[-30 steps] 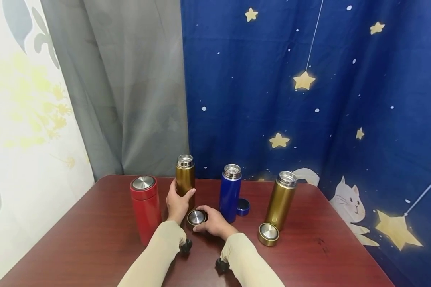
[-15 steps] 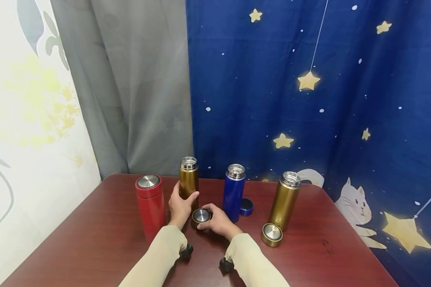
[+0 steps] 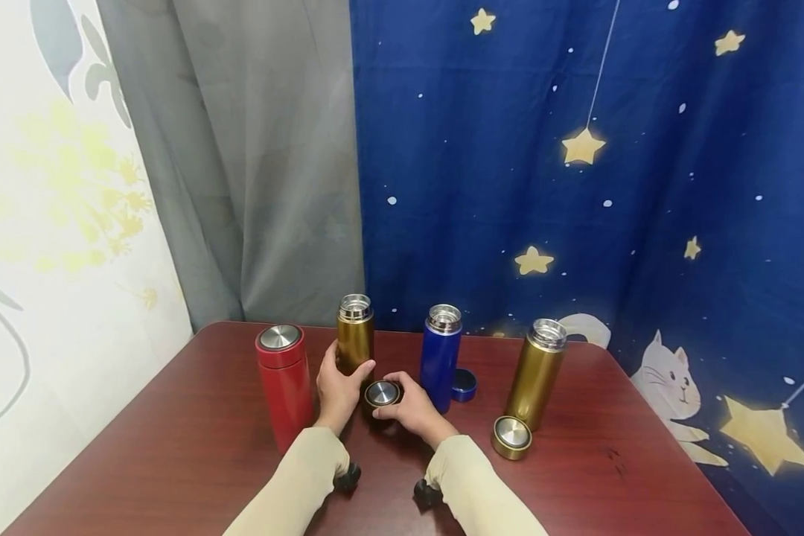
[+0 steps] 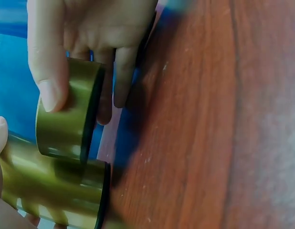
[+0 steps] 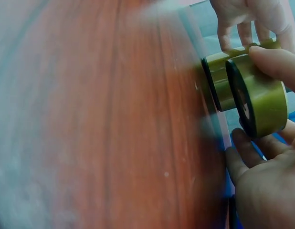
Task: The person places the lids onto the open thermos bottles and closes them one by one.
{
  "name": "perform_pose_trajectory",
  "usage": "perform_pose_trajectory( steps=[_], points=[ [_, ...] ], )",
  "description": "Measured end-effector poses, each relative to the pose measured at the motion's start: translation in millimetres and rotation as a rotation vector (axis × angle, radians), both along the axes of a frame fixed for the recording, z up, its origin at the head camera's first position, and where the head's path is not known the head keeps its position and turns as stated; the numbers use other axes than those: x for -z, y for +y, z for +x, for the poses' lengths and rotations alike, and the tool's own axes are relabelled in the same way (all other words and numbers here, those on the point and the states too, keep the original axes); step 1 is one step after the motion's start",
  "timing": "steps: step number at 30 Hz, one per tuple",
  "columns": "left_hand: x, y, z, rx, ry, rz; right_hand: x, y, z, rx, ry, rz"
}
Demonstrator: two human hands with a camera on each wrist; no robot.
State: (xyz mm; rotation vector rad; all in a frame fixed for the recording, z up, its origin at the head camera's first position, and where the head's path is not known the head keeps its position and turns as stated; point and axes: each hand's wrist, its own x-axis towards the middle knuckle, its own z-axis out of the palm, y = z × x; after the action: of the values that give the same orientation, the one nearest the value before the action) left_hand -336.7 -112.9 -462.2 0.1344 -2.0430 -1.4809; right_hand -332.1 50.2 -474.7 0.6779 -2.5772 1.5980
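Gold cap pinched in right hand, thumb over the top edge and fingers curled beneath, as confirmed in right wrist view. Held low, just off or barely above the red-brown table; contact with the surface cannot be told. Left hand wrapped round the lower body of the open gold flask, standing upright, long axis vertical. Cap positioned just beside the flask base, on its right and toward the person, steel face upward. Open steel mouth of the flask lies up and slightly left from the grip, well above the cap. Right hand nearer the cap; left hand steadying the flask. Red flask capped at left; blue flask open at right, clear of both hands.
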Motion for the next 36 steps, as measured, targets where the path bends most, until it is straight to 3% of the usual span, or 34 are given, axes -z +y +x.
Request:
perform_pose_trajectory(
  steps=[10,17,23,27,36],
  points=[
    [0.9,1.0,5.2,-0.019,0.017,-0.008,-9.4,2.9,8.5,0.001,0.019,-0.125],
    [1.5,0.8,9.4,-0.009,0.039,-0.025,-20.9,1.3,16.1,0.003,-0.061,-0.281],
    [2.7,1.1,12.9,-0.001,0.061,-0.045,-43.2,3.1,36.1,-0.026,-0.065,-0.358],
    [3.5,0.4,14.8,0.012,0.056,-0.046,-50.2,3.2,44.1,-0.047,-0.065,-0.414],
    [3.2,0.5,17.7,0.041,0.058,-0.053,-45.0,3.0,33.4,-0.078,-0.069,-0.579]
  ],
)
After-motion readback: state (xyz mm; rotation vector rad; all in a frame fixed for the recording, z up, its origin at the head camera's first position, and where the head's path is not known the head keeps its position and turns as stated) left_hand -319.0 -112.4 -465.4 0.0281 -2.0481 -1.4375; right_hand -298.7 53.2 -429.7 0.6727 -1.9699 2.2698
